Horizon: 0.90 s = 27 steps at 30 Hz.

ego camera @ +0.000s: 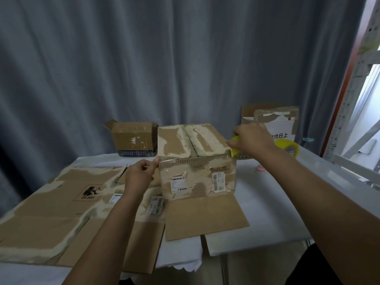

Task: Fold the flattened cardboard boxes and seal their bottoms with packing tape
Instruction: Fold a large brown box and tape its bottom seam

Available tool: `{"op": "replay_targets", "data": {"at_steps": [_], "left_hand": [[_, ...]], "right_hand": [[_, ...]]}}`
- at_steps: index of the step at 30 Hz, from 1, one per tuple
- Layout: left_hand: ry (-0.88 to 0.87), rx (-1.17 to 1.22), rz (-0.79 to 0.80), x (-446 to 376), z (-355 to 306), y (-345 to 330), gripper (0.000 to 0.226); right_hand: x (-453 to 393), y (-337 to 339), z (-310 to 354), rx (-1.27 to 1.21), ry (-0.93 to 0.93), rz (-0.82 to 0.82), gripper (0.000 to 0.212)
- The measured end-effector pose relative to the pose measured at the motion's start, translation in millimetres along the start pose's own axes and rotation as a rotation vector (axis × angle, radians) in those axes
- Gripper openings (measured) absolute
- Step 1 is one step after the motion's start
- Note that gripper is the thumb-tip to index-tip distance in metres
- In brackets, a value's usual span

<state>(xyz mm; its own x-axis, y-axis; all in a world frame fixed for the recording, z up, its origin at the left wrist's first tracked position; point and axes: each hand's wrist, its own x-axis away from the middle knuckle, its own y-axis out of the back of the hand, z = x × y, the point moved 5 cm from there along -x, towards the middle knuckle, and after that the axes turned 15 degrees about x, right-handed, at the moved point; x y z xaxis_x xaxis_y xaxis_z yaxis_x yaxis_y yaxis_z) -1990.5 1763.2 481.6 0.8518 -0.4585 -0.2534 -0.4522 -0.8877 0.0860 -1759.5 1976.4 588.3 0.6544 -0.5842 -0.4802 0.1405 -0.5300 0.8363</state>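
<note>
A folded cardboard box (pixel 195 161) stands upside down mid-table, its closed bottom flaps facing up and one open flap (pixel 205 217) lying flat toward me. A strip of clear tape runs along its upper front edge. My left hand (pixel 141 173) pinches the box's near left top corner with thumb and fingers. At the box's right top edge, my right hand (pixel 250 140) grips a yellow roll of packing tape (pixel 287 149). Flattened cardboard boxes (pixel 61 212) lie on the table to the left.
An assembled open box (pixel 133 138) stands at the back left. Another box with a white label (pixel 273 124) leans at the back right. A small pink object (pixel 260 168) lies right of the box. Grey curtain behind; metal shelving (pixel 353 120) on the right.
</note>
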Motion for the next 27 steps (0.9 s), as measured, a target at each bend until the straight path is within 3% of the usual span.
{"op": "replay_targets", "data": {"at_steps": [3,6,7,9,11,13,15,17,27], "left_hand": [[0.028,-0.126,0.005,-5.4,1.9,2.3,0.051],[0.121,-0.327,-0.054,-10.8,0.4,11.2,0.075],[0.073,-0.356,-0.092,-9.7,-4.8,13.1,0.076],[-0.198,-0.322,-0.148,0.6,-28.7,7.4,0.054],[-0.516,-0.326,-0.034,15.6,-63.1,-18.4,0.029],[-0.708,-0.413,0.228,25.6,-81.6,-60.4,0.023],[-0.769,-0.482,0.440,28.1,-83.6,-98.9,0.028],[-0.793,-0.530,0.540,27.5,-81.5,-124.4,0.028],[-0.801,-0.511,0.511,28.8,-66.9,-129.9,0.022]], "right_hand": [[2.5,1.5,0.3,-0.007,0.007,0.004,0.038],[3.0,2.6,0.3,0.012,0.010,0.003,0.037],[2.6,2.2,0.4,0.019,0.012,0.002,0.036],[1.5,1.3,1.1,0.037,0.022,-0.007,0.035],[1.1,0.1,1.5,0.049,0.029,-0.017,0.036],[1.5,-1.1,0.5,0.042,0.040,-0.015,0.039],[1.7,-1.0,-2.1,0.021,0.050,0.000,0.044],[0.9,-1.4,-6.5,0.003,0.055,0.036,0.051],[-6.2,-15.1,-27.4,-0.197,0.066,0.218,0.067]]}}
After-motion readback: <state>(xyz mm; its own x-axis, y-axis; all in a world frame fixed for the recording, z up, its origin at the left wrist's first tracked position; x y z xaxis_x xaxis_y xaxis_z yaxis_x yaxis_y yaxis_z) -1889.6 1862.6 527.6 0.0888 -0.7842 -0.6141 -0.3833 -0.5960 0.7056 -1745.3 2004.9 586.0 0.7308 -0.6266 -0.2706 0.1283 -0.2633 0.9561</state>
